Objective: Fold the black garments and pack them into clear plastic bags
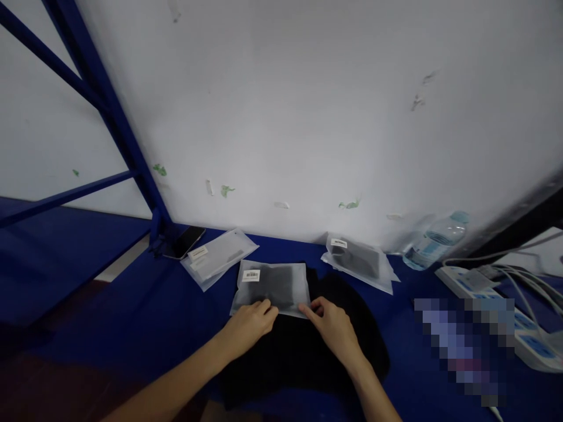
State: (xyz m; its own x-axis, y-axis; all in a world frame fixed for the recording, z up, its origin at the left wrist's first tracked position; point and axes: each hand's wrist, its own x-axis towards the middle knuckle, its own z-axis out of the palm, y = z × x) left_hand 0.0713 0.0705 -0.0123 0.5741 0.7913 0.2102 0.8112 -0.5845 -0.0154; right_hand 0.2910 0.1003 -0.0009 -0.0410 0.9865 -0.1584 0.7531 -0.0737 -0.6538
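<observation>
Head view: both hands work at the near edge of a frosted bag (271, 287) that lies at the centre of the blue table (145, 305), resting partly on a heap of black cloth (303, 357). The left hand (248, 323) comes in from 7 o'clock; its fingers are curled over the bag's near left corner, pressing or pinching it, though the exact grip is hard to tell. The right hand (333, 325) comes from 5 o'clock, its forefinger stretched out to the bag's near right corner and touching it, the other fingers loosely bent, nothing clasped in it.

The bag shows something dark inside and bears a barcode label (251, 275) at its far left corner. As far as can be judged, this bag is already filled and is now being closed or smoothed along its near edge.

At 11 o'clock from it lies a paler bag (219, 258), seemingly flat; just beyond that, a phone (183, 241). At 1 o'clock lies a dark-filled bag (358, 262), looking finished. Farther right stand a water bottle (433, 239) and a power strip (492, 299). The black cloth under the hands looks yet unpacked.
</observation>
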